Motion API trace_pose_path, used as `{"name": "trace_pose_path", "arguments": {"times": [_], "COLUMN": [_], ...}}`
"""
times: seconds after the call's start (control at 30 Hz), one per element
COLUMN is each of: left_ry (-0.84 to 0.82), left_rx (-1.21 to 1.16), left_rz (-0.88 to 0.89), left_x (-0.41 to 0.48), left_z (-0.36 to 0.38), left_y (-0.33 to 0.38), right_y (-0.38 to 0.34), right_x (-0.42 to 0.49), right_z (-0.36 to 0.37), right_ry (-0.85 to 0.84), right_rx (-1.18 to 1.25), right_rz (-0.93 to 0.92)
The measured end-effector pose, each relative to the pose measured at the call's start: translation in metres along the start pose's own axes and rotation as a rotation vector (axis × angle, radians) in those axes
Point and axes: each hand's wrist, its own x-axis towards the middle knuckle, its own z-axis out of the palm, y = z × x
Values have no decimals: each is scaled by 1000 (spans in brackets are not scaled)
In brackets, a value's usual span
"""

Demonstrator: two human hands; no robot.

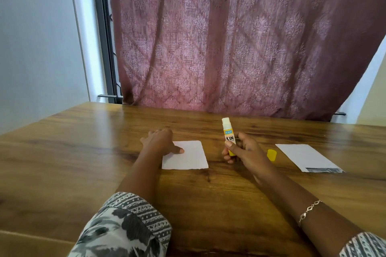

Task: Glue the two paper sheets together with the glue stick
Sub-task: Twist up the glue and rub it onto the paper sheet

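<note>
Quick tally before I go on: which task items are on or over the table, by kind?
paper sheets: 2
glue stick, uncapped, in the right hand: 1
yellow cap: 1
Total: 4

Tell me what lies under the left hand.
The left hand rests on the far left corner of a small white rectangular paper sheet lying on the brown wooden table. That corner itself is hidden beneath the hand.

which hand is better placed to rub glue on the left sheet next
Right. The right hand grips the uncapped glue stick just beside the left sheet, while the left hand rests on it.
</note>
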Motion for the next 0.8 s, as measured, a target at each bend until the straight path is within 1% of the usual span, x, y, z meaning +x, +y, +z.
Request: {"name": "trace_pose_path", "arguments": {"times": [0.27,0.47,0.73,0.8], "left_ry": [-25,-29,-11,27], "left_rx": [46,98,221,234], "left_rz": [94,171,265,313], "left_x": [-3,-10,-14,-16], "left_z": [4,12,22,23], "left_y": [16,36,54,57], "right_y": [-2,-6,-5,-4], "right_x": [2,2,4,5], "right_z": [-4,-12,-24,-27], "right_ry": [41,73,182,219], "right_rx": [-24,2,28,60], "right_rz": [2,6,21,22]}}
